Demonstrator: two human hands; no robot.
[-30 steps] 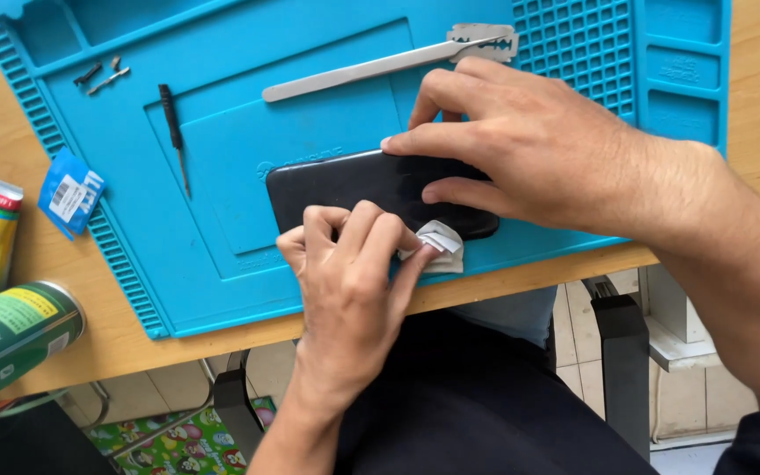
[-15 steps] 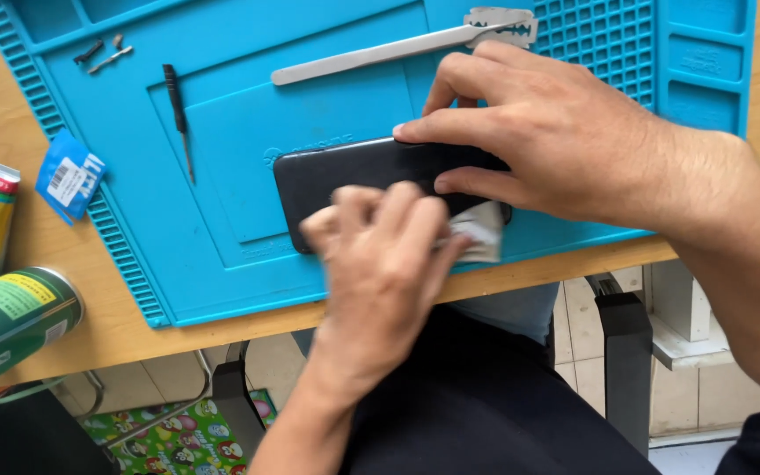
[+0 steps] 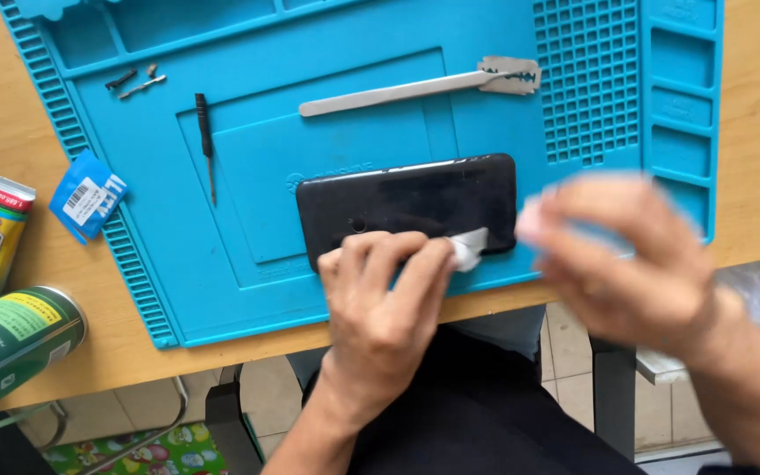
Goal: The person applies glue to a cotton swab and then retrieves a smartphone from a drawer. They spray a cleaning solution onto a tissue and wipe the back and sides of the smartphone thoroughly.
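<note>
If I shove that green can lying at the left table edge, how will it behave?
The green can lies on its side, so it would probably roll rather than slide. It sits at the wooden table's front edge, so a roll toward the person could drop it. Its smooth printed wall looks rigid and possibly slippery; how full it is cannot be told.

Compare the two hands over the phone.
The left hand is sharp, resting on the phone and pressing a white wipe; the right hand is motion-blurred, off the phone's right end, holding nothing visible. Left fingers are bunched; right fingers spread. Both are bare.
</note>
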